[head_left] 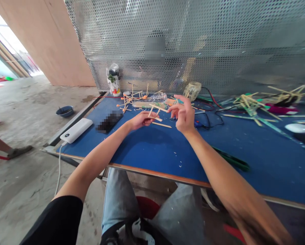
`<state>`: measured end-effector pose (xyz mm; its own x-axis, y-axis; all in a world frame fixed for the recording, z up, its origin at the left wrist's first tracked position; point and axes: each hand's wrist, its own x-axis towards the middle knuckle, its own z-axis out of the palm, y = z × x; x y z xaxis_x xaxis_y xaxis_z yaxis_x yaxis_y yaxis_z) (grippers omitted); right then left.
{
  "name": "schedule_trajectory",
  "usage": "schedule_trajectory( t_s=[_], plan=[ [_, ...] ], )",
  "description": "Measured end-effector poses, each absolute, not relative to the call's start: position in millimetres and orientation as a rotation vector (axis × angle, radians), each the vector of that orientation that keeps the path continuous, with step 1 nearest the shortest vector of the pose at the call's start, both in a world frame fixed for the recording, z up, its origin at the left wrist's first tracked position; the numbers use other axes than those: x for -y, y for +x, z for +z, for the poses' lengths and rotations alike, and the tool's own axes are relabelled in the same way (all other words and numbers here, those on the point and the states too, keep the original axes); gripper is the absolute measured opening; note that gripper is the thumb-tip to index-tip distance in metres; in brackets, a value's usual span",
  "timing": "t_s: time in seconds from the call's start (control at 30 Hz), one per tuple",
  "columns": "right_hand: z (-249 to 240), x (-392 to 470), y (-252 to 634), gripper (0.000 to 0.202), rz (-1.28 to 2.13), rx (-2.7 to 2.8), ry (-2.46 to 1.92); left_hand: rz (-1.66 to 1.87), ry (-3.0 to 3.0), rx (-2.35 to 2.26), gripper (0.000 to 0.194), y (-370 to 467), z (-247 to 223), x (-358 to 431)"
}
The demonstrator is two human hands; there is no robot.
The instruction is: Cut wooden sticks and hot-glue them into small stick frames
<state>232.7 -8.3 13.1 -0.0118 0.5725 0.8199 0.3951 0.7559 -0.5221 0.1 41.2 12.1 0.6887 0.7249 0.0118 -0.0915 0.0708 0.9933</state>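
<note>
Holding sticks [158, 108] in left hand [141, 120]

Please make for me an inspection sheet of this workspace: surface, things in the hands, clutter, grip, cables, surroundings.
Surface: blue table, small white scraps near the front edge.
Things: small stick frame held above the table; one loose stick below it.
Clutter: orange-jointed sticks at the back, a stick pile on the right, phone, power bank, jar.
Grip: left hand pinches the frame; right hand is beside it, contact unclear.
Cables: white cable hangs from the power bank past the table edge; dark cable lies right of the right hand.
Surroundings: metal mesh behind the table, bowl on the floor.
</note>
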Motion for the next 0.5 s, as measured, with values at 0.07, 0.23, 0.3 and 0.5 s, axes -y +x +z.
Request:
schedule_trajectory(
  t_s=[0.07, 0.23, 0.3, 0.5],
  plan=[
    [13, 5, 235, 0.063, 0.305, 1.578, -0.830, 0.645, 1.362, -0.535, 0.023, -1, 13, -40],
    [16, 4, 228, 0.055, 0.703, 1.735, -0.846, 0.594, 1.349, -0.491, 0.028, -2, 15, -36],
    [17, 6, 224, 0.052, 0.763, 1.769, -0.830, 0.584, 1.348, -0.483, 0.030, -2, 14, -35],
    [15, 1, 220, 0.041, 0.740, 1.547, -0.798, 0.572, 1.346, -0.473, 0.025, -1, 14, -37]
  ],
)
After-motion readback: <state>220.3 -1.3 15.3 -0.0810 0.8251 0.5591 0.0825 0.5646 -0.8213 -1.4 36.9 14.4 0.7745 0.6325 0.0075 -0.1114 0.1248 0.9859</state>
